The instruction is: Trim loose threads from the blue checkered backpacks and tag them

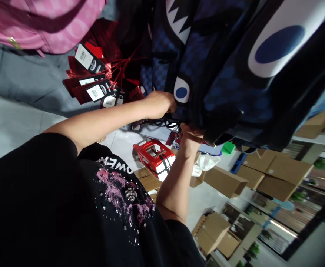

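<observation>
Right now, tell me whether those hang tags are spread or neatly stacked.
Spread: the hang tags fan out at different angles beside the pink bag, several white barcode labels showing separately.

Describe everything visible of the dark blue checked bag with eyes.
The dark blue checked bag looks smooth and synthetic, with black parts, jagged white teeth and white eyes with blue pupils. It fills the picture's upper right, partly shadowed and cut off. The left hand touches it beside a smaller eye; the right hand is at its lower edge. It may be several bags; pose unclear.

The black shirt (94, 222) bears pink, jewelled print (115, 194).
</observation>
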A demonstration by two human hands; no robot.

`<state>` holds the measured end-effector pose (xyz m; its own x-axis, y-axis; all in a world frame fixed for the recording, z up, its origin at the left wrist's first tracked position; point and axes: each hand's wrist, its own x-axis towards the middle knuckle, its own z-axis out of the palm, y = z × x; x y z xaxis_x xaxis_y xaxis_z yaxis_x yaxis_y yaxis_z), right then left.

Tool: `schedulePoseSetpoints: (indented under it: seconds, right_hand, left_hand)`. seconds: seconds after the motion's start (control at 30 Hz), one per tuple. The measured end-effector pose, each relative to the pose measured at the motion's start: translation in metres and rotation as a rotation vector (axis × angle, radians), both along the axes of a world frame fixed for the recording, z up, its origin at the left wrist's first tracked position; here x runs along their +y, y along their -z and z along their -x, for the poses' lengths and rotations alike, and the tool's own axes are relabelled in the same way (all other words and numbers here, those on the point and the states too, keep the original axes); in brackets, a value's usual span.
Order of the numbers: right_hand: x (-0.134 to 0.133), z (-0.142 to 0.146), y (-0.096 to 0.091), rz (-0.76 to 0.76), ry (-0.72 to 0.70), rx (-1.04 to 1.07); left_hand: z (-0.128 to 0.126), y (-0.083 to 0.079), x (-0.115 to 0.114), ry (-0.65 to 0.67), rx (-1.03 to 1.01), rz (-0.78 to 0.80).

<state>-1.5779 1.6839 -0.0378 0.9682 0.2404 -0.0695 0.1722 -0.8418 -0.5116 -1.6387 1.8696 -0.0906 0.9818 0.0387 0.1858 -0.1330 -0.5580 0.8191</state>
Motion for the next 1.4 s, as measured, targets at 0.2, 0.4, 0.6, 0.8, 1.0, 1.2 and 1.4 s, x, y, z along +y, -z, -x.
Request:
schedulePoseSetpoints:
  seconds: [0.2, 0.4, 0.6, 0.8, 1.0, 1.2, 1.4]
  right_hand:
    - [-0.003, 0.014, 0.001, -0.066, 0.028, 0.041]
    - [-0.007, 0.015, 0.013, -0.205, 0.024, 0.082]
    - [-0.010, 0.015, 0.021, -0.330, 0.050, 0.092]
    - [-0.011, 0.023, 0.021, -0.292, 0.051, 0.094]
    - [-0.019, 0.037, 0.017, -0.257, -0.060, 0.079]
    - [-0.031, 0.037, 0.000, -0.455, 0.084, 0.453]
    - [-0.028, 0.031, -0.005, -0.817, 0.170, 1.039]
  left_hand:
    - [-0.010, 0.009, 0.004, 0.107, -0.021, -0.087]
    - [-0.013, 0.025, 0.009, 0.106, -0.028, -0.107]
    - [-0.003, 0.029, 0.016, 0.075, -0.079, -0.068]
    - [-0.014, 0.016, -0.002, 0.154, 0.008, -0.114]
    - [-0.015, -0.012, -0.020, 0.246, 0.215, -0.112]
    - [0.013, -0.026, 0.010, 0.359, 0.410, 0.084]
    - [0.040, -0.009, 0.015, 0.410, 0.192, 0.270]
